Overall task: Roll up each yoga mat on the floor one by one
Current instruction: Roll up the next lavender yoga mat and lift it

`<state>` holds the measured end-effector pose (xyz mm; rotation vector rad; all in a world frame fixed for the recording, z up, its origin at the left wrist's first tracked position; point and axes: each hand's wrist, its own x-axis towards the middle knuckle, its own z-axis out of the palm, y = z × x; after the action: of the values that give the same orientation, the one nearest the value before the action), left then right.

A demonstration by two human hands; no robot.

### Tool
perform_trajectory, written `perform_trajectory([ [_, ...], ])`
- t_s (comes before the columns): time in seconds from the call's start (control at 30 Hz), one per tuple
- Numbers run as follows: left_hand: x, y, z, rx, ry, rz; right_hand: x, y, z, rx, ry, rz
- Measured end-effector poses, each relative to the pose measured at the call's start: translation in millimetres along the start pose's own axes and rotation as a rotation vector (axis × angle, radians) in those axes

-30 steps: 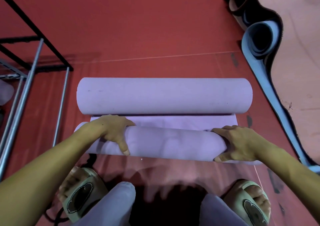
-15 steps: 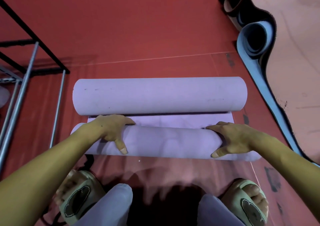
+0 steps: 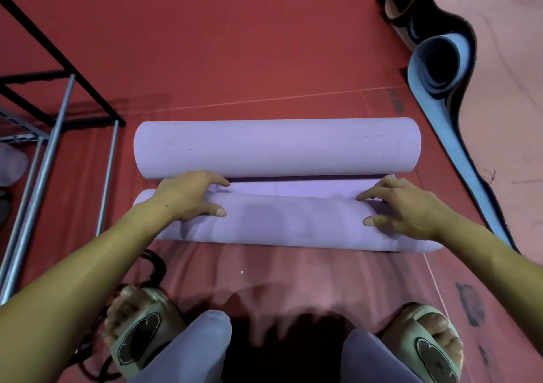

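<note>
My left hand (image 3: 188,194) and right hand (image 3: 402,206) press down on the near roll of the lavender yoga mat (image 3: 288,224), fingers spread and lightly curved over it. Its far end, also rolled, lies just beyond on the red floor (image 3: 235,44).

We reach both bare forearms forward and down, converging slightly. Our left hand (image 3: 191,194) lies palm down, fingers spread and gently bent, thumb pointing right. Our right hand (image 3: 402,206) mirrors it, palm down, fingers splayed and a little arched, thumb pointing left. Both wrists stay nearly straight. Our knees and sandalled feet show below.
</note>
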<state>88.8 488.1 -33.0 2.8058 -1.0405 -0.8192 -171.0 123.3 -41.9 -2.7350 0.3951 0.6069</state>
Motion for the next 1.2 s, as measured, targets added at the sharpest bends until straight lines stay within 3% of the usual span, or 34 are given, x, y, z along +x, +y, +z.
perform_trajectory([
  [0.33, -6.2, 12.7, 6.8, 0.068, 0.177, 0.137, 10.5, -5.3, 2.4, 0.056, 0.184, 0.003],
  [0.5, -6.8, 9.5, 10.7, 0.140, 0.188, 0.161, 7.4, -10.7, 4.6, 0.020, 0.259, -0.057],
  [0.63, -11.7, 12.4, 8.9, 0.120, 0.096, 0.105, 3.9, -16.7, 10.4, -0.014, 0.311, -0.055],
  [0.9, -15.3, 16.1, 25.0, 0.248, 0.055, 0.072, 2.6, -25.7, 34.0, -0.250, 0.194, 0.012],
  [1.2, -9.7, 16.3, 37.4, 0.251, 0.216, 0.086, 17.1, -31.9, 30.6, -0.357, 0.221, 0.016],
])
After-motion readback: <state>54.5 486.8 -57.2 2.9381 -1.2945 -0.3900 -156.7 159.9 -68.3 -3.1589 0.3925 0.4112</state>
